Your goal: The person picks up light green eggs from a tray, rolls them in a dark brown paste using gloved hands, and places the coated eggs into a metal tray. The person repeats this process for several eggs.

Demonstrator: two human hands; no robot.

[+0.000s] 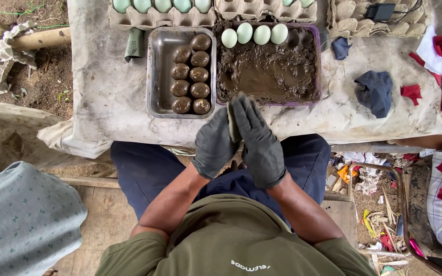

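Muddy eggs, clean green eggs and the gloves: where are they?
Muddy eggs (191, 74), head view: middle of the two rows.
Clean green eggs (253, 35), head view: middle of the row.
Left glove (214, 144), right glove (260, 140), head view: backs of hands.

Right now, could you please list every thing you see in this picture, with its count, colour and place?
mud-coated eggs: eight, dark brown, two columns in the metal tray
clean eggs: four, pale green, far edge of the mud tray
egg cartons: grey pulp, far table edge, holding pale green eggs
cloths: blue and red, table right
table cover: one, dirty white
left hand: grey glove, pressed to right
right hand: grey glove, something muddy between palms
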